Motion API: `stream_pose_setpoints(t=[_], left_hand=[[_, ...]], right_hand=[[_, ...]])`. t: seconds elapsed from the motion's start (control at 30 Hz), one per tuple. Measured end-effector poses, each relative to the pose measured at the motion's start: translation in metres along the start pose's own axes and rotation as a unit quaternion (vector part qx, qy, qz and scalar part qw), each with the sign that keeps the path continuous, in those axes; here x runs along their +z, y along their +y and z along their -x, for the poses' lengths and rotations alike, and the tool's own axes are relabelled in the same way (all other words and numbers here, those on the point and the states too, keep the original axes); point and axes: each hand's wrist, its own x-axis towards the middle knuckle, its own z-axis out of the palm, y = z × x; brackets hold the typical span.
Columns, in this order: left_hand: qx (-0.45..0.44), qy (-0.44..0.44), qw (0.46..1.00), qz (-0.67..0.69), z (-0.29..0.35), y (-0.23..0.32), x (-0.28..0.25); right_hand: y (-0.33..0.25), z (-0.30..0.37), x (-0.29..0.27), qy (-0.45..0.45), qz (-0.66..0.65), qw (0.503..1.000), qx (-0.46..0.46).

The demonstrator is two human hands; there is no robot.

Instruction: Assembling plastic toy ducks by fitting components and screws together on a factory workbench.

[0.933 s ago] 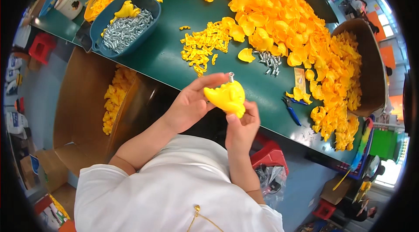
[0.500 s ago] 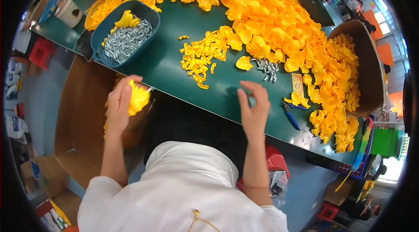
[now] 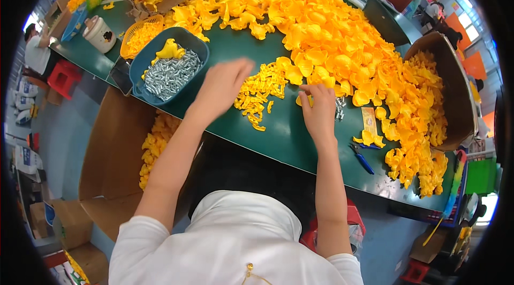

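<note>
My left hand (image 3: 225, 89) is over the table beside a heap of small yellow plastic clips (image 3: 261, 92). Motion smears its fingers, so their grip does not show. My right hand (image 3: 320, 111) hovers low at a loose yellow curved shell (image 3: 299, 101), thumb and forefinger apart and the other fingers bent. Partly hidden behind this hand are small silver metal cylinders (image 3: 340, 108). A blue-grey basin (image 3: 140, 52) on the left holds many such cylinders (image 3: 171, 76), with a yellow piece (image 3: 169, 49) on top.
Yellow shells (image 3: 332, 33) cover the table's far side. Blue-handled pliers (image 3: 363, 159) lie at right beside a paper slip (image 3: 369, 120). A carton (image 3: 107, 151) with yellow pieces stands below the left edge; another carton (image 3: 460, 97) is on the right. A phone (image 3: 121, 75) touches the basin.
My left hand has come up from over the carton to the table, and the yellow piece it held is no longer seen in it. My right hand has moved forward to the loose shell.
</note>
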Motion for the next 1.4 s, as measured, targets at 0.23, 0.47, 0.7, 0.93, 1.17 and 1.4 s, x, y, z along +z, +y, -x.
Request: stream_pose_setpoints(t=[0.23, 0.47, 0.7, 0.93, 1.17, 1.4], left_hand=[[-0.258, 0.009, 0.943, -0.210, -0.142, -0.074, 0.057], [-0.162, 0.101, 0.975, -0.117, -0.123, -0.080, 0.053], [-0.184, -0.020, 0.887, 0.424, -0.020, -0.015, 0.040], [-0.244, -0.077, 0.812, 0.524, 0.043, 0.035, 0.043], [-0.222, -0.174, 0.831, 0.479, 0.068, 0.046, 0.050], [-0.172, -0.166, 0.911, 0.336, 0.076, 0.057, 0.045]], right_hand=[[0.024, 0.015, -0.025, 0.055, -0.019, 0.995, 0.083], [0.034, 0.025, -0.035, 0.032, 0.012, 0.998, 0.050], [0.040, 0.015, -0.027, 0.030, 0.154, 0.987, -0.035], [-0.019, 0.040, -0.046, 0.020, -0.190, 0.970, 0.147], [-0.046, 0.053, -0.052, -0.105, -0.432, 0.880, 0.167], [-0.052, 0.054, -0.058, -0.143, -0.332, 0.925, 0.119]])
